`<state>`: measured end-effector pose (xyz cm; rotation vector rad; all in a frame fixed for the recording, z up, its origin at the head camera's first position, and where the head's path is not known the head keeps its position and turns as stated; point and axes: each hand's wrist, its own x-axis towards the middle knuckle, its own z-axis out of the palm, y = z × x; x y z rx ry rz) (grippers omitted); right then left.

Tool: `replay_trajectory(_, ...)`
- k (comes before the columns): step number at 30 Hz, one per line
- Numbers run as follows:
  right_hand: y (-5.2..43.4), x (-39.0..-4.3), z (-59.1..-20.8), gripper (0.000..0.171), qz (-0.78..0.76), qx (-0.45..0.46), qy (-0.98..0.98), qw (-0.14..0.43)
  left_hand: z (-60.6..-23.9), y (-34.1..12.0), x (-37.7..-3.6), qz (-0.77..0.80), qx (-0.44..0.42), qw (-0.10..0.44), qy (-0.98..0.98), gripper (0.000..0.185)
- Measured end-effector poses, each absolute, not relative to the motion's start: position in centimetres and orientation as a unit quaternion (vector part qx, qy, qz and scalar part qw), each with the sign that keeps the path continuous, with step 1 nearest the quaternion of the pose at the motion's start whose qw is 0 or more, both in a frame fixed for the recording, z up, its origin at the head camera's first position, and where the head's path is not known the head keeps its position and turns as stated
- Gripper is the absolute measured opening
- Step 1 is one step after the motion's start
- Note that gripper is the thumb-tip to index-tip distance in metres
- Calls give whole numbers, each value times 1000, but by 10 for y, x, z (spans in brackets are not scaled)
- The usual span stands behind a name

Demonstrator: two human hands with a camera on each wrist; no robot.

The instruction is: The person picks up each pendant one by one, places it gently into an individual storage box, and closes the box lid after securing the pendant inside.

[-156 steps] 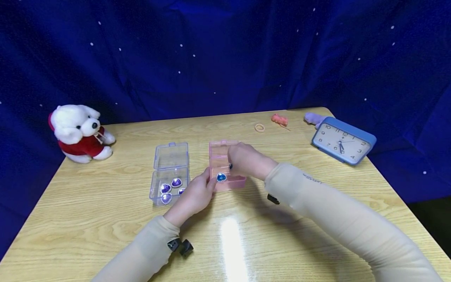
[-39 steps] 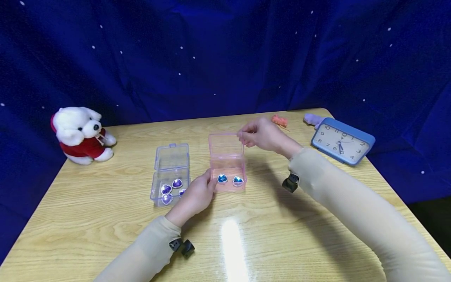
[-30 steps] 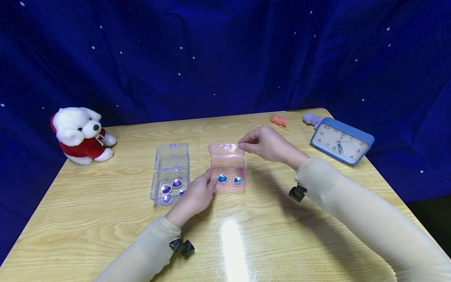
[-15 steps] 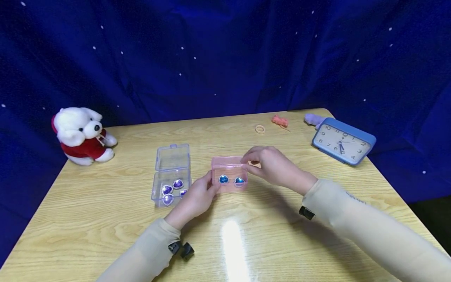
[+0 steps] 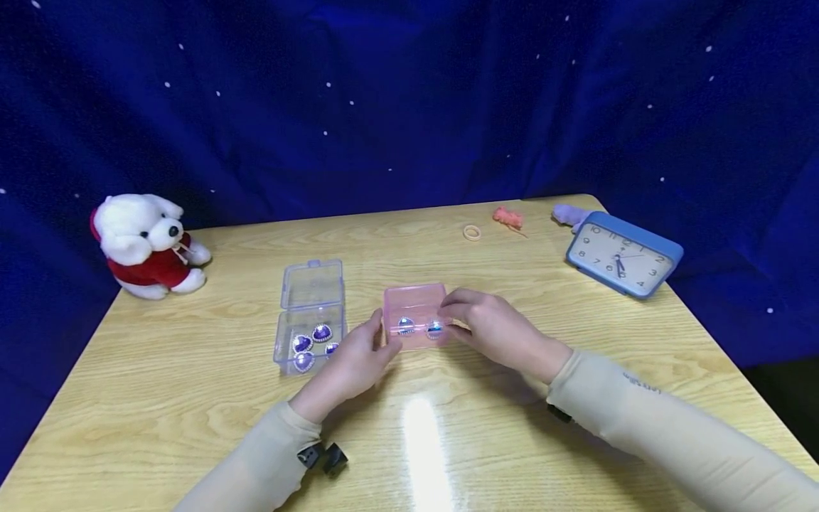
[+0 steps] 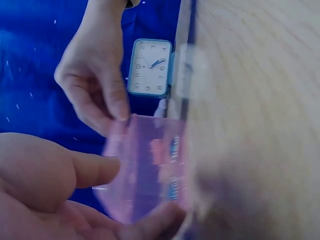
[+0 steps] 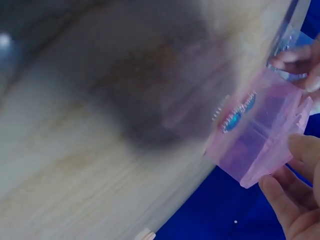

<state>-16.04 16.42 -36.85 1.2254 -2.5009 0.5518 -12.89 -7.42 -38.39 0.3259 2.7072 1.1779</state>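
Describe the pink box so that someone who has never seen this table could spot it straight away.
On the wooden table, look at the middle, where the left hand and right hand meet. Between them sits the pink box, lid down, with two blue heart gems showing through its front. The clear box just to its left lies open and holds purple hearts instead.

Pink translucent plastic box: small, rectangular, hinged lid down over the base, standing flat on the wooden table near its middle. Contents: two blue heart-shaped gems with silver rims, side by side.
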Motion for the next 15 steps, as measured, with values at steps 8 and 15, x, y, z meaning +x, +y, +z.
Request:
replay_trajectory(8, 166, -158, -374, 17, 180, 434, -870, 148, -364, -72, -117, 210, 254, -128, 935, 43)
replay_trajectory(15, 163, -154, -375, 17, 154, 438, -869, 168, -374, -73, -127, 75, 378, -178, 905, 30)
